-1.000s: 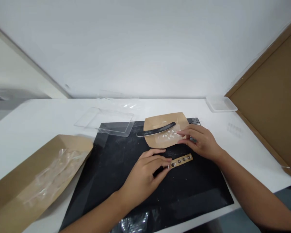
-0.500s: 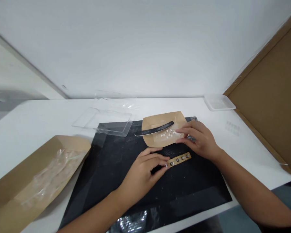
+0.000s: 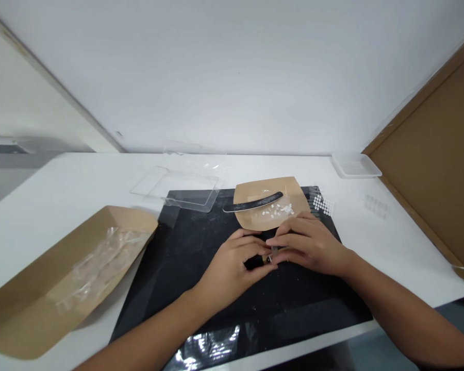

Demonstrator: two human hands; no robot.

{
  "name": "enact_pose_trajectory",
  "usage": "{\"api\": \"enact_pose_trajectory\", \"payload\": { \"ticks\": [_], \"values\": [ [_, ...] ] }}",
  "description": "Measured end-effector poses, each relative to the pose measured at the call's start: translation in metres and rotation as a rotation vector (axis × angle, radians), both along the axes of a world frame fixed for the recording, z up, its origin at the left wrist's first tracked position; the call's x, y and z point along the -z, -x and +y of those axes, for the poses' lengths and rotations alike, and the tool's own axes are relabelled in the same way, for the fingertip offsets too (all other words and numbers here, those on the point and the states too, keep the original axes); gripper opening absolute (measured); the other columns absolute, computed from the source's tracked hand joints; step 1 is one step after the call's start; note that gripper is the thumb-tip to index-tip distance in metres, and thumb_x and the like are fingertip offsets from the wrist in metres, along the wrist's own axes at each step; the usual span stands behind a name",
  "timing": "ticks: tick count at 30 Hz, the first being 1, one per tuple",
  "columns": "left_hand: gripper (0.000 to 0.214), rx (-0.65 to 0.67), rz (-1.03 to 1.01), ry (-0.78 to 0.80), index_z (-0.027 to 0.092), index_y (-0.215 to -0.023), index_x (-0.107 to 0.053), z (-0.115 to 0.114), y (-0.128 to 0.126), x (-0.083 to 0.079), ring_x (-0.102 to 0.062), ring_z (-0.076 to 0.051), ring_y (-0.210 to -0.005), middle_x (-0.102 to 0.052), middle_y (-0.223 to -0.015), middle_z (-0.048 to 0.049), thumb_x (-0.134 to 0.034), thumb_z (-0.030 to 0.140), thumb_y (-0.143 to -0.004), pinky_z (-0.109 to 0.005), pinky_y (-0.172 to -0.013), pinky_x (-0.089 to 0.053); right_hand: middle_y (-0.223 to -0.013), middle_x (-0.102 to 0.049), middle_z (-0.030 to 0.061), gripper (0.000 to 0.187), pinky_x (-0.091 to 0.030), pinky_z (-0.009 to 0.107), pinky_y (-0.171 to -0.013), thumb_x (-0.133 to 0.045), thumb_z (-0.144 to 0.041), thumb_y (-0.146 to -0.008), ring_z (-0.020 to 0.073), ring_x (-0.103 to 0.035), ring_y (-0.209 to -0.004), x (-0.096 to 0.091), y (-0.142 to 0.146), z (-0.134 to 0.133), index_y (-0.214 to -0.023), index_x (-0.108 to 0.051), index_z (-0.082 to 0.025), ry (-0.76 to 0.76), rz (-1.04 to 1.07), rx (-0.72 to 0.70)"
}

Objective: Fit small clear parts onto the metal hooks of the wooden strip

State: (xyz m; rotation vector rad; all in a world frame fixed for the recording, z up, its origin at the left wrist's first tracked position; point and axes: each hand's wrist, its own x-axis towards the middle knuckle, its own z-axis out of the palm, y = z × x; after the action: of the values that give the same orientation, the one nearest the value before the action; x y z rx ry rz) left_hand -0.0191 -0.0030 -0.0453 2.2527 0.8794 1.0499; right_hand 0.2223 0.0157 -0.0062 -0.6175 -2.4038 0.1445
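Note:
My left hand [image 3: 232, 263] is closed at the left end of a narrow tan strip [image 3: 269, 259] that bears round metal pieces. Only a bit of it shows now, with one dark round piece between my fingers. Against it, my right hand [image 3: 311, 245] pinches a tiny translucent piece [image 3: 274, 250] between thumb and fingers; most of the strip is hidden behind this hand. Just beyond both hands is a small brown paper tray [image 3: 251, 222] with several small white bits [image 3: 286, 208] inside. A curved black nail file [image 3: 255, 203] lies across that tray.
A black mat [image 3: 201, 247] lies under the work on a white table [image 3: 100, 180]. Left stands a long brown tray [image 3: 42, 268] with clear plastic bags [image 3: 104, 263]. Clear plastic frames [image 3: 178, 188] lie behind. White dots [image 3: 322, 204], a clear container [image 3: 355, 166] and a cardboard panel [image 3: 441, 144] are right.
My right hand has come from the small tray down to the strip, beside my left fingertips, and now covers most of the strip. The view has shifted slightly.

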Motion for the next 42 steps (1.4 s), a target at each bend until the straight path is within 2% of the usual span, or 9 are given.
{"api": "enact_pose_trajectory", "payload": {
  "ticks": [4,10,16,19,26,30,33,38,42],
  "values": [
    [0.026,-0.034,-0.025,-0.009,0.022,-0.100,-0.077,-0.003,0.000,-0.009,-0.069,-0.024,-0.098,-0.077,-0.099,-0.0061,-0.091,0.034,-0.081,-0.041,-0.091,-0.058,-0.101,-0.075,0.0025,0.026,-0.051,0.032,-0.080,-0.073,-0.032,-0.101,0.0145,-0.072,-0.088,-0.003,0.002,-0.002,-0.126,-0.071,-0.023,0.073,0.066,-0.012],
    [0.019,-0.006,-0.133,0.031,0.022,-0.097,-0.074,-0.012,-0.002,-0.030,-0.068,-0.023,-0.097,-0.073,-0.107,-0.0079,-0.086,0.027,-0.083,-0.038,-0.086,-0.058,-0.095,-0.078,0.0032,0.031,-0.059,0.031,-0.081,-0.077,-0.027,-0.098,0.0156,-0.073,-0.088,-0.014,0.009,-0.012,-0.128,-0.071,-0.023,0.297,0.222,-0.013],
    [0.017,0.014,-0.243,0.111,0.021,-0.106,-0.070,-0.016,-0.003,-0.031,-0.065,-0.017,-0.081,-0.073,-0.103,-0.0091,-0.074,0.017,-0.090,-0.021,-0.054,-0.050,-0.094,-0.080,0.0033,0.013,-0.061,0.028,-0.079,-0.073,-0.020,-0.100,0.0143,-0.074,-0.088,-0.021,0.010,-0.018,-0.113,-0.076,-0.023,0.317,0.273,-0.031],
    [0.019,-0.001,-0.283,0.115,0.020,-0.109,-0.069,-0.015,-0.003,-0.028,-0.064,-0.015,-0.077,-0.074,-0.101,-0.0090,-0.073,0.015,-0.091,-0.017,-0.048,-0.048,-0.093,-0.080,0.0033,0.011,-0.061,0.027,-0.077,-0.074,-0.019,-0.099,0.0140,-0.075,-0.086,-0.020,0.010,-0.017,-0.109,-0.076,-0.022,0.351,0.307,-0.025],
    [0.012,-0.019,-0.306,0.042,0.020,-0.100,-0.077,-0.013,-0.004,-0.031,-0.068,-0.015,-0.077,-0.076,-0.096,-0.0087,-0.073,0.010,-0.094,-0.021,-0.056,-0.055,-0.086,-0.077,0.0034,0.009,-0.059,0.026,-0.069,-0.081,-0.024,-0.093,0.0129,-0.073,-0.074,-0.010,0.013,-0.017,-0.100,-0.078,-0.019,0.658,0.472,-0.001],
    [0.010,-0.047,-0.328,0.067,0.020,-0.099,-0.077,-0.015,-0.004,-0.031,-0.070,-0.016,-0.080,-0.077,-0.093,-0.0078,-0.073,0.012,-0.094,-0.021,-0.058,-0.057,-0.083,-0.077,0.0019,0.013,-0.057,0.022,-0.061,-0.083,-0.028,-0.091,0.0111,-0.072,-0.067,-0.008,0.015,-0.019,-0.098,-0.078,-0.018,0.901,0.534,0.011],
    [0.010,-0.066,-0.337,0.113,0.020,-0.101,-0.077,-0.016,-0.005,-0.030,-0.071,-0.016,-0.081,-0.077,-0.093,-0.0074,-0.074,0.013,-0.094,-0.018,-0.055,-0.055,-0.079,-0.077,0.0011,0.015,-0.057,0.020,-0.058,-0.084,-0.029,-0.091,0.0108,-0.072,-0.066,-0.008,0.017,-0.020,-0.097,-0.077,-0.017,1.008,0.557,-0.005],
    [0.009,-0.074,-0.340,0.131,0.021,-0.101,-0.078,-0.017,-0.004,-0.029,-0.071,-0.014,-0.081,-0.076,-0.092,-0.0056,-0.074,0.015,-0.095,-0.017,-0.056,-0.055,-0.076,-0.076,0.0002,0.020,-0.060,0.021,-0.059,-0.085,-0.031,-0.090,0.0106,-0.072,-0.064,-0.008,0.018,-0.020,-0.101,-0.076,-0.017,1.082,0.571,-0.007],
    [0.010,-0.076,-0.330,0.143,0.020,-0.101,-0.077,-0.017,-0.004,-0.028,-0.071,-0.013,-0.081,-0.075,-0.093,-0.0056,-0.072,0.014,-0.096,-0.016,-0.056,-0.055,-0.077,-0.077,0.0004,0.016,-0.060,0.020,-0.059,-0.084,-0.029,-0.090,0.0110,-0.073,-0.064,-0.006,0.018,-0.020,-0.097,-0.075,-0.017,0.996,0.556,0.018]
  ]
}}
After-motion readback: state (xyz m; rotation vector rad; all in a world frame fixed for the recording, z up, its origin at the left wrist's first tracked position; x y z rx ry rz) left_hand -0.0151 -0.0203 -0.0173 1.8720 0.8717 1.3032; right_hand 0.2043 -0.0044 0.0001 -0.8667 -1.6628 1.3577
